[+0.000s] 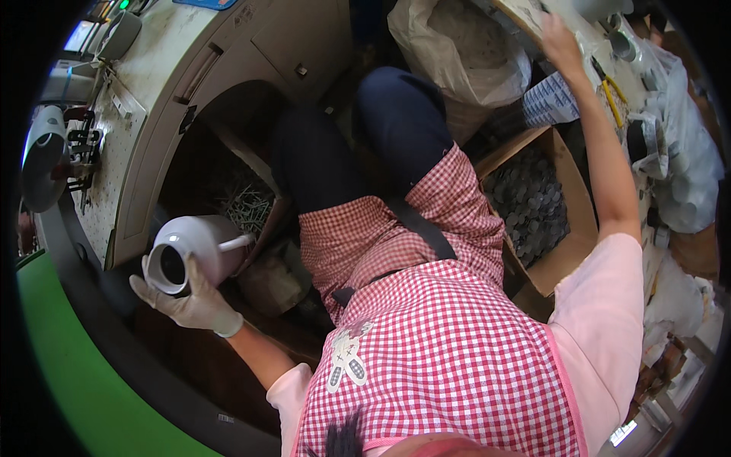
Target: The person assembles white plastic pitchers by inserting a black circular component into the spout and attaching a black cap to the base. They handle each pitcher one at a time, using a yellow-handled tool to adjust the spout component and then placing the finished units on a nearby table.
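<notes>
**White housing in the gloved left hand, bare right hand stretched to the far counter**

The person sat low, a red-and-white checked apron (pixel 434 343) over a pink shirt and dark trousers. The left hand (pixel 190 301), in a pale glove, was held out to the left and below the machine. Its fingers (pixel 148 293) were curled narrowly around a white rounded housing (pixel 194 251), gripping it from beneath. The housing lay tilted, its dark round opening facing down and to the left, a short white stub sticking out on its right side. It was in the air, clear of any surface, just in front of the dark arched recess in the cream-coloured machine cabinet (pixel 228 68).

The right hand (pixel 560 42) was bare and reached well away, up and to the right, with the arm fully extended. It rested on the edge of a cluttered counter (pixel 533 15); whether its fingers were closed on anything could not be told from this view.

Under that arm stood an open cardboard box (pixel 567 221) filled with small grey discs. Beyond the knees sat a large clear plastic bag (pixel 464 53) of grey parts. A yellow-handled tool (pixel 613 95) lay near the right wrist, and another white housing (pixel 42 152) sat mounted on a fixture at the far left.
</notes>
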A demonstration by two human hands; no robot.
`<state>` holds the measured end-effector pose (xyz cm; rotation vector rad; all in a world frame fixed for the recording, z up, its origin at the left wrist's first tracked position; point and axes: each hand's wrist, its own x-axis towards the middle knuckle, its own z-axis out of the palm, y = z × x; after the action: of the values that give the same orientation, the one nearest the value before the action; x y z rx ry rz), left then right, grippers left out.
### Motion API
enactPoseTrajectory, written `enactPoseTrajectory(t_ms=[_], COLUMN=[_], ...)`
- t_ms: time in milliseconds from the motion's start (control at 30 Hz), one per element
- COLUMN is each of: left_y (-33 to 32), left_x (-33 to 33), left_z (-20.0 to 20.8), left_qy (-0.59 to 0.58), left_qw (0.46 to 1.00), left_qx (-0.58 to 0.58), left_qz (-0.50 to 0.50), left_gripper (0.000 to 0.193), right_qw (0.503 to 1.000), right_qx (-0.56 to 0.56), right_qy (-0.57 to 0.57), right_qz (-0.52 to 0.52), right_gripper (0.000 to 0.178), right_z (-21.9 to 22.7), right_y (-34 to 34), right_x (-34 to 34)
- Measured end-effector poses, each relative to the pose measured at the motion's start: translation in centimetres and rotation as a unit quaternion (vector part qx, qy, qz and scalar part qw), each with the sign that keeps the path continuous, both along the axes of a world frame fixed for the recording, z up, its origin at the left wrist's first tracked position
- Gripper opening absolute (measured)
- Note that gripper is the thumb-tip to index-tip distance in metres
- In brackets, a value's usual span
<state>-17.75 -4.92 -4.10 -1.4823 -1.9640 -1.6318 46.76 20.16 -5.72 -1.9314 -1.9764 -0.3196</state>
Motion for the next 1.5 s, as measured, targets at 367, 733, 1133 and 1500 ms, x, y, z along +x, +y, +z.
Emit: enactPoseTrajectory(t_ms=[367,733,1133,1500], left_y=[0.9,2.6,1.6,1.0], left_x=[-1.8,1.8,5.8,8.9], left_z=[-0.3,3.6,3.4,4.5], left_qy=[0.076,-0.146,-0.192,0.02], left_qw=[0.995,0.984,0.944,0.961], left_qx=[-0.004,-0.101,-0.134,-0.061], left_qz=[0.067,-0.032,-0.232,-0.268], left_gripper=[0.03,0.014,0.102,0.115], right_qw=[0.969,0.983,0.857,0.763], right_qx=[-0.006,-0.141,-0.263,-0.114], right_qy=[0.129,-0.118,0.431,0.54], right_qz=[0.212,0.02,0.101,0.336], right_gripper=[0.018,0.034,0.031,0.014], right_z=[-3.6,-34.4,-8.3,6.7], right_y=[0.9,14.8,-6.1,-12.1], right_x=[-5.5,8.3,-9.4,-26.7])
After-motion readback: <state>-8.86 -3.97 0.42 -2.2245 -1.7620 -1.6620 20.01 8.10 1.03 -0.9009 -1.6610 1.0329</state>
